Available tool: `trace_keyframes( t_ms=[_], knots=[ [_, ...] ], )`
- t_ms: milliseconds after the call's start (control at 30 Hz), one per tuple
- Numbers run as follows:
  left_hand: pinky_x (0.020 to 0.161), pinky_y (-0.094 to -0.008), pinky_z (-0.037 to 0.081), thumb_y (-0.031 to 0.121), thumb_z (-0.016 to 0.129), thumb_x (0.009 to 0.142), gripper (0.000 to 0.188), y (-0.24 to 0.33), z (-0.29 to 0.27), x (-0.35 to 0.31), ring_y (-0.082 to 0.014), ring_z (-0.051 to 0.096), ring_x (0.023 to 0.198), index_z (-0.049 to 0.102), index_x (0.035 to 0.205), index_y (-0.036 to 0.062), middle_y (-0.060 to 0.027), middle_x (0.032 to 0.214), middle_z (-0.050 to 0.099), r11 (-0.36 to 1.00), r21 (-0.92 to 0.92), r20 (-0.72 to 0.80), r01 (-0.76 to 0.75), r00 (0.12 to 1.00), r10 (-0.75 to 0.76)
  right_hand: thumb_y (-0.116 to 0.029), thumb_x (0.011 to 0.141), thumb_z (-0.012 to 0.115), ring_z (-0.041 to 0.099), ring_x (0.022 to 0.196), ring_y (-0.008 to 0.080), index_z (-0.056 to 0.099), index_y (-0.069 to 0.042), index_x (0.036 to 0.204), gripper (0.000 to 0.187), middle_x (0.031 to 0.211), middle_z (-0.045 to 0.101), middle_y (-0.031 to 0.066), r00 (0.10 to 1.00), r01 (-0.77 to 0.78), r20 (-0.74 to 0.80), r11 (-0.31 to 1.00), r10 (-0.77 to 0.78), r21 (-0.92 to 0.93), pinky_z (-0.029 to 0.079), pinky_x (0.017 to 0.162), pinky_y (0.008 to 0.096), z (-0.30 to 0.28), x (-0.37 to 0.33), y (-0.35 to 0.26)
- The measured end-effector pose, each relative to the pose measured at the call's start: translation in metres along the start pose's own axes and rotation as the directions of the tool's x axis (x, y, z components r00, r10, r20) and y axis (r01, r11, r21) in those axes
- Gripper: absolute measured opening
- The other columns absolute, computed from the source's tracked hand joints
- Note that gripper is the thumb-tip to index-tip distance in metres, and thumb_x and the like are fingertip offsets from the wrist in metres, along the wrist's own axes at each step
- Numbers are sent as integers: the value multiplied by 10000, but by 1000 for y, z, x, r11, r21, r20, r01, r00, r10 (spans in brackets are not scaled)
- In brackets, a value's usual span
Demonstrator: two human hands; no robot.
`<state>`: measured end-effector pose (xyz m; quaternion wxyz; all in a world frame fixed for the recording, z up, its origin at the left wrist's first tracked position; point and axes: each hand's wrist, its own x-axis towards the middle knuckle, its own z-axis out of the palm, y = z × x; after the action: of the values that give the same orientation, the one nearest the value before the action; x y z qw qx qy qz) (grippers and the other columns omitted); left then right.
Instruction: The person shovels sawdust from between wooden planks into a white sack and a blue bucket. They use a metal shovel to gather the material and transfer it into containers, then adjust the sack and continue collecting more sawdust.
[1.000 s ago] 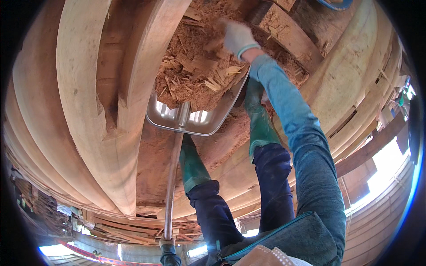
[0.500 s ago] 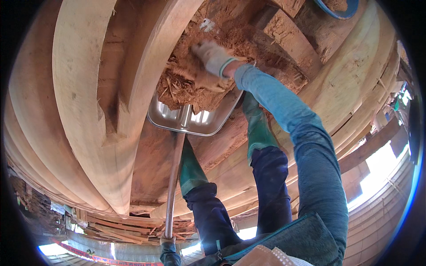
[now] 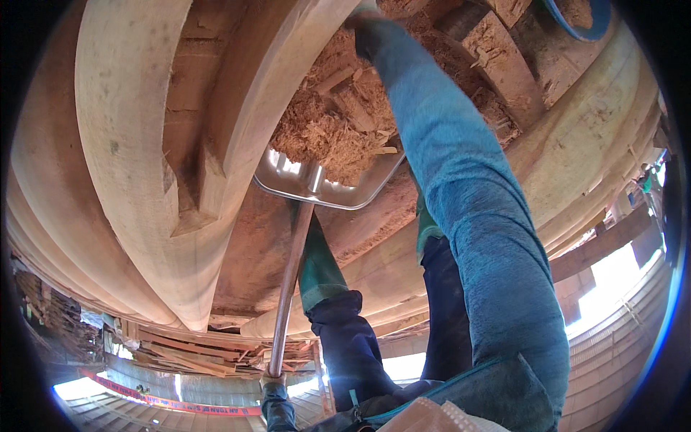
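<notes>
My left hand (image 3: 273, 378), low in the picture, is closed round the end of a long shovel handle. The metal shovel (image 3: 289, 288) runs up from it to a wide, shiny scoop with a raised rim. A heap of sawdust and wood chips (image 3: 335, 140) fills the scoop's far part and merges with the debris beyond it. My right arm (image 3: 468, 209), in a blue sleeve, stretches far forward past the scoop. Only the cuff end of my right hand (image 3: 366, 10) shows at the top edge, beside a curved timber; its fingers are hidden.
Thick curved timber ribs (image 3: 122, 108) rise on the left, and long planks (image 3: 583, 129) curve along the right. A cross timber (image 3: 500, 65) lies beyond the debris. The blue rim of a round container (image 3: 594, 29) shows at top right. My green boots (image 3: 320, 266) stand behind the scoop.
My right hand has moved forward from above the heap to the top edge. The heap in the scoop shows a different surface, with more loose chips. My left hand keeps its hold on the handle.
</notes>
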<state>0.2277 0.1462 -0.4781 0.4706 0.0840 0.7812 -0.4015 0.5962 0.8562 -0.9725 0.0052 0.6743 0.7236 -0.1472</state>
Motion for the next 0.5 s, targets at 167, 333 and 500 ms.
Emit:
trace_keyframes(
  t_ms=[167, 333, 500],
  knots=[
    [691, -382, 528, 233, 802, 628, 395, 6, -8, 3, -227, 658, 735, 600, 949, 124, -84, 810, 673, 990, -98, 87, 100, 992, -91, -353, 886, 570, 539, 1161, 371, 544, -110, 1272, 457, 1246, 571, 185, 941, 88, 318, 991, -117, 104, 501, 903, 462, 16, -67, -10],
    [671, -387, 527, 207, 788, 642, 324, 10, 0, -4, -239, 662, 717, 620, 904, 117, -98, 787, 678, 999, -16, 35, 42, 999, -42, -485, 920, 509, 459, 1281, 363, 502, -127, 1353, 561, 1293, 556, 209, 770, -7, 572, 892, -283, 451, 460, 985, 468, -7, -124, -7],
    [704, -399, 539, 225, 797, 631, 388, 20, -3, 5, -290, 686, 778, 641, 962, 95, -130, 829, 693, 1000, -2, 0, 4, 1000, -4, -454, 895, 576, 537, 1163, 407, 531, -81, 1309, 559, 1241, 574, 232, 809, -581, 263, 784, 526, 219, 477, 954, 465, -27, -111, 85]
  ],
)
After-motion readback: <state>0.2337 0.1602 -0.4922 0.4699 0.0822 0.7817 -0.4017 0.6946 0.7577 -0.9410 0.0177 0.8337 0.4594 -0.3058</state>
